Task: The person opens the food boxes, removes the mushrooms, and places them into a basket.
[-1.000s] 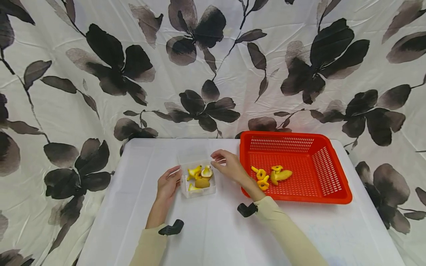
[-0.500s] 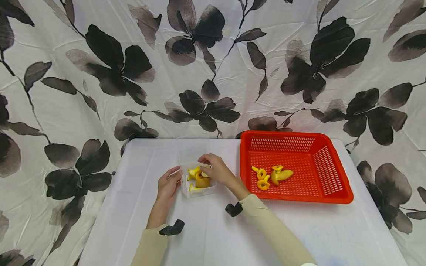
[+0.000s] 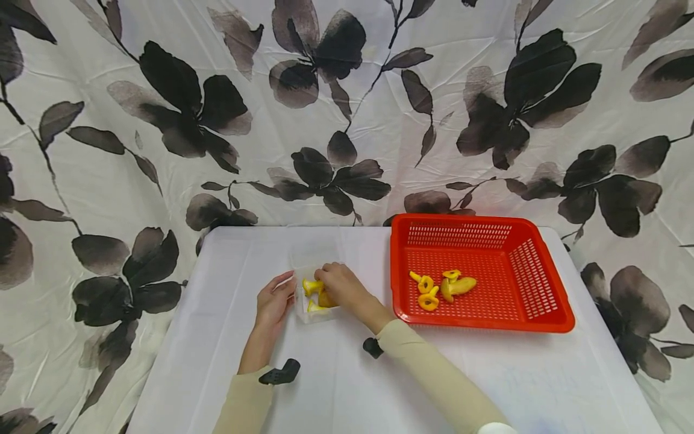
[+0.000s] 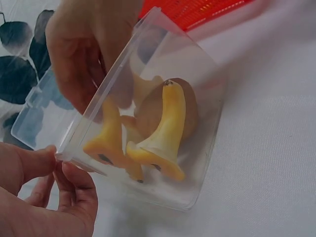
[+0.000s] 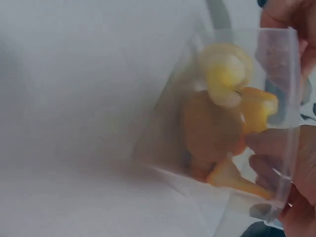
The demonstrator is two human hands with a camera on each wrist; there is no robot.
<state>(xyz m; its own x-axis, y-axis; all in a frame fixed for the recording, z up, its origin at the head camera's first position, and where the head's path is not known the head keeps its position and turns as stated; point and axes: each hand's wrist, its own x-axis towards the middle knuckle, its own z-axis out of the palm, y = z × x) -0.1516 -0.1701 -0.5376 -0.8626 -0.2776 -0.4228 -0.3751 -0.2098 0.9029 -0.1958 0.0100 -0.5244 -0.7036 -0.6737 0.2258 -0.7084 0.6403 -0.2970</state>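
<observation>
A clear plastic box (image 3: 323,316) stands on the white table, its lid (image 3: 314,246) folded back behind it. Several mushrooms lie inside, among them a yellow one with a pale stem (image 4: 170,123) and one with a rounded brown cap (image 5: 210,123). My left hand (image 3: 275,303) pinches the box's left rim between thumb and fingertips. From the right my right hand (image 3: 347,292) reaches down into the box, fingers bent around a yellow mushroom (image 3: 311,287) near its back. The hand covers the box's right part in the head view.
Just to the right sits a red perforated basket (image 3: 488,325) holding several yellow mushrooms (image 3: 458,286). The white table (image 3: 228,265) ends at a flower-print curtain (image 3: 347,78) behind.
My right hand has come left and down from beside the box into it, and a yellow mushroom in there has turned. My left hand stays on the box's rim.
</observation>
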